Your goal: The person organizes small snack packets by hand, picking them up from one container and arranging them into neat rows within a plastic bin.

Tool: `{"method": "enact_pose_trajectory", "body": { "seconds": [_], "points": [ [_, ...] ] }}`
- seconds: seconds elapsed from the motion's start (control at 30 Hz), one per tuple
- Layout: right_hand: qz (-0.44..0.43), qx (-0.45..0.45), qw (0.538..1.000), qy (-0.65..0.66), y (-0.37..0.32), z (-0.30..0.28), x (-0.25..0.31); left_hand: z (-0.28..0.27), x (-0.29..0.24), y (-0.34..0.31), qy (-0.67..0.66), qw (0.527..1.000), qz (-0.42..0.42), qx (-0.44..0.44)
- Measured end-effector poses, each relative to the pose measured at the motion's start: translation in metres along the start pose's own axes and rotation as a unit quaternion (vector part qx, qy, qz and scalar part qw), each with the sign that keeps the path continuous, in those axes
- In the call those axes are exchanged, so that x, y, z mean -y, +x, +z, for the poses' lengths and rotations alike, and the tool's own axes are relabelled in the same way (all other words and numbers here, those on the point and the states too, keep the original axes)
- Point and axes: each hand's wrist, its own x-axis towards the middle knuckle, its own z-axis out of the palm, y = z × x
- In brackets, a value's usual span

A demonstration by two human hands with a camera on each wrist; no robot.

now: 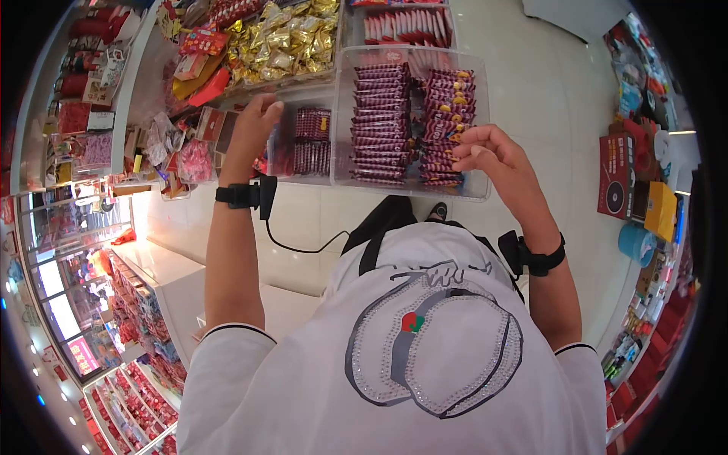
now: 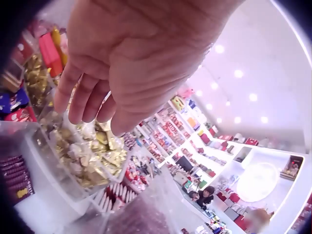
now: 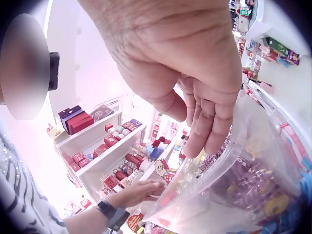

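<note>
A clear plastic bin (image 1: pixel 343 121) holds two rows of purple snack packets (image 1: pixel 381 125) standing on edge. My right hand (image 1: pixel 497 154) is over the bin's right side, its bent fingertips right at the right-hand row. The right wrist view shows these fingers (image 3: pixel 195 141) reaching past the bin's rim (image 3: pixel 219 168), with nothing seen between them and the thumb. My left hand (image 1: pixel 256 129) hovers left of a lower compartment holding more purple packets (image 1: pixel 312 140). In the left wrist view its fingers (image 2: pixel 88 100) are spread loosely, overlapping gold-wrapped sweets (image 2: pixel 92 156), and it holds nothing.
Gold-wrapped sweets (image 1: pixel 284 42) fill a container beyond my left hand. White-and-red packets (image 1: pixel 406 29) stand in a compartment behind the bin. Boxes and bags crowd the left side. A red box (image 1: pixel 616 174) and a blue bucket (image 1: pixel 637 243) stand to the right.
</note>
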Motion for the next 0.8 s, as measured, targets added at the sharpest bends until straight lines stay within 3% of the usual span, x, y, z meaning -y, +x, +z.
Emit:
{"method": "enact_pose_trajectory", "body": {
  "seconds": [0.07, 0.23, 0.33, 0.47, 0.53, 0.8],
  "points": [
    [0.009, -0.013, 1.0, -0.012, -0.001, 0.002, 0.007, 0.016, 0.057, 0.02, 0.038, 0.998, -0.026, 0.048],
    [0.021, -0.07, 0.997, -0.039, -0.003, 0.012, 0.025, 0.059, 0.103, 0.048, 0.15, 0.982, -0.047, 0.109],
    [0.035, -0.101, 0.993, -0.049, -0.001, 0.022, 0.033, 0.088, 0.143, 0.061, 0.238, 0.967, 0.024, 0.085],
    [0.046, -0.129, 0.989, -0.055, 0.002, 0.036, 0.035, 0.117, 0.189, 0.082, 0.165, 0.976, -0.004, 0.14],
    [0.048, -0.133, 0.988, -0.059, 0.004, 0.044, 0.038, 0.125, 0.2, 0.088, 0.194, 0.971, 0.015, 0.138],
    [0.046, -0.134, 0.987, -0.076, 0.015, 0.065, 0.044, 0.128, 0.163, 0.081, 0.216, 0.961, -0.116, 0.128]
  ]
}}
